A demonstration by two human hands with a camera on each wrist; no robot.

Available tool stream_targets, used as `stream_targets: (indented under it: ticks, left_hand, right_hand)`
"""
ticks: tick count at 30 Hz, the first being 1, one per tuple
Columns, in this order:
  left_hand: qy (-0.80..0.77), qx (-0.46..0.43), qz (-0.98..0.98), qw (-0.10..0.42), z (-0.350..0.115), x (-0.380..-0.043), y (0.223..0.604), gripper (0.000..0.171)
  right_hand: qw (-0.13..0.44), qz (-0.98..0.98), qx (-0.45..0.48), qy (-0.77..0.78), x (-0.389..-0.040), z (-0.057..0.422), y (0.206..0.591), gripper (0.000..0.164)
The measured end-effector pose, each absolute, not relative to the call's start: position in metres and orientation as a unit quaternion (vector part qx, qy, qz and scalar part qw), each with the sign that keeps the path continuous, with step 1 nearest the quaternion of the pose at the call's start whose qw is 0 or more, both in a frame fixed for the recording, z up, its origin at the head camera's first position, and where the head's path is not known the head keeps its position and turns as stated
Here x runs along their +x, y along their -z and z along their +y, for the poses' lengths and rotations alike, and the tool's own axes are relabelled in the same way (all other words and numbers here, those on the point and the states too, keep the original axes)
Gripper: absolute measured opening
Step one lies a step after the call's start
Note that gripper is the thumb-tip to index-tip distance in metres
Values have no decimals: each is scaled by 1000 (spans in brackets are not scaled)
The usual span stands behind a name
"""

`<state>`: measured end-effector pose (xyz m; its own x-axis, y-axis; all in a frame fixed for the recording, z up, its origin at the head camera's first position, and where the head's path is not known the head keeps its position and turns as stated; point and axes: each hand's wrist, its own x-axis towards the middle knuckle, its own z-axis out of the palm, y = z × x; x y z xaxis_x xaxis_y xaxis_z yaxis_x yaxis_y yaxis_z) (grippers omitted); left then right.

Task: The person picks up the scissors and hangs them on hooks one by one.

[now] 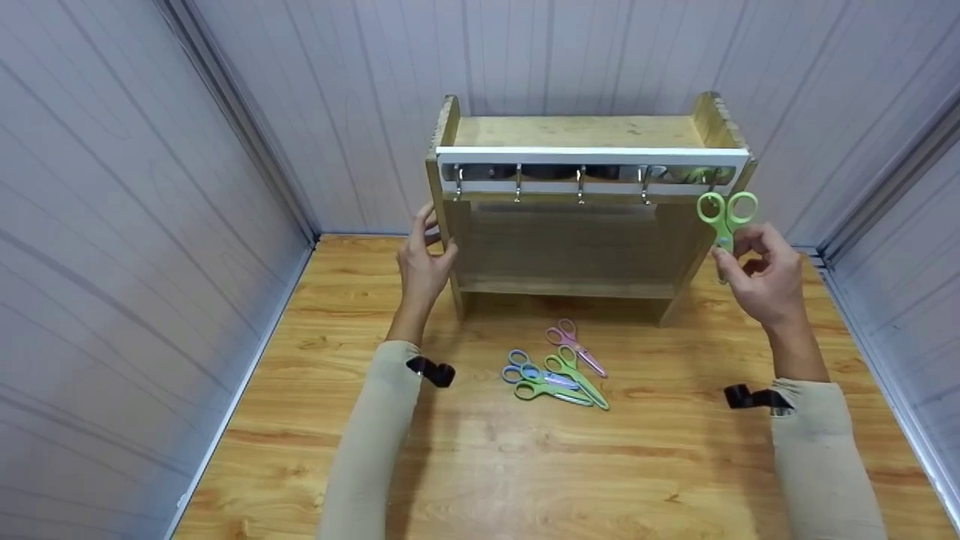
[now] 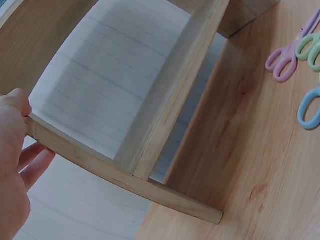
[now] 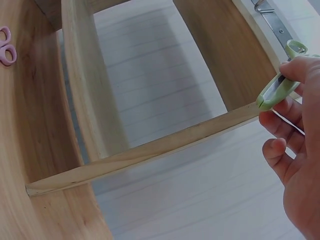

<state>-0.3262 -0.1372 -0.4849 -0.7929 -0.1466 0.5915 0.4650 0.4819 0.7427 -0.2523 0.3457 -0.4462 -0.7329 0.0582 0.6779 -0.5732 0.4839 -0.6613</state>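
Observation:
My right hand [image 1: 769, 277] pinches a pair of green scissors [image 1: 724, 217] by the blade end, finger loops upward. The loops are at the rightmost hook [image 1: 712, 180] of a white hook rail [image 1: 592, 155]; I cannot tell whether they hang on it. In the right wrist view the green scissors [image 3: 276, 91] lie between thumb and fingers. My left hand [image 1: 424, 262] holds the left side panel of a wooden shelf [image 1: 566, 289], thumb on one face and fingers on the other. The left wrist view shows this hand [image 2: 12, 165] gripping the panel's edge [image 2: 75, 147].
On the wood-grain floor [image 1: 495, 480] before the shelf lie several scissors: a pink pair [image 1: 574, 345], a blue pair [image 1: 517, 367] and two green pairs [image 1: 577, 379], partly overlapping. Pale panelled walls [image 1: 360, 112] stand behind and at both sides.

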Motion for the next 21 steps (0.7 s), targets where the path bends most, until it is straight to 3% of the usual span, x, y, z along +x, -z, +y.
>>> stream_targets:
  ticks: [21]
  left_hand:
    - [506, -97, -801, 306, -136, -324, 486, 61]
  right_hand:
    - [318, -796, 149, -492, -260, 342, 463, 19]
